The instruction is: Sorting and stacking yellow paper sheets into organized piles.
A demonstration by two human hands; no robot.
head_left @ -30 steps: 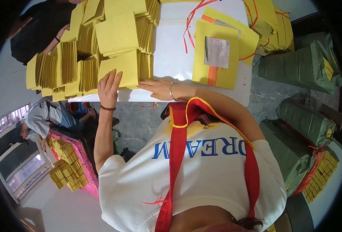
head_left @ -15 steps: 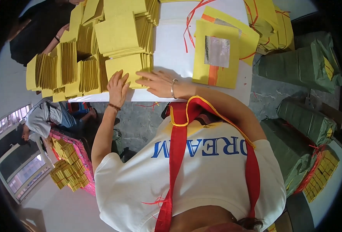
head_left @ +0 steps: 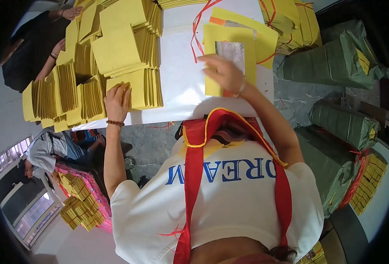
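Note:
My left hand (head_left: 116, 104) is at the left edge of a stack of folded yellow paper (head_left: 135, 90) by the table's near edge. Its fingers are bent and close together on the paper's edge. To the right, my right hand (head_left: 223, 74) is in the air above a yellow paper sheet (head_left: 212, 39) with a silvery square and an orange strip. The fingers of that hand are stretched out, slightly blurred, and hold nothing. A second such sheet (head_left: 265, 44) lies partly under the first. Red plastic string (head_left: 196, 31) lies beside them.
More yellow paper stacks (head_left: 115, 48) fill the left of the white table (head_left: 179, 70). A person in black (head_left: 34, 48) works beyond them; another person (head_left: 49, 149) sits at lower left. Green wrapped bundles (head_left: 326, 61) stand on the floor at right.
My right hand has left the paper stack and moved right, over the yellow sheet. My left hand's fingers have drawn closer together at the stack's left edge. The whole view has shifted slightly.

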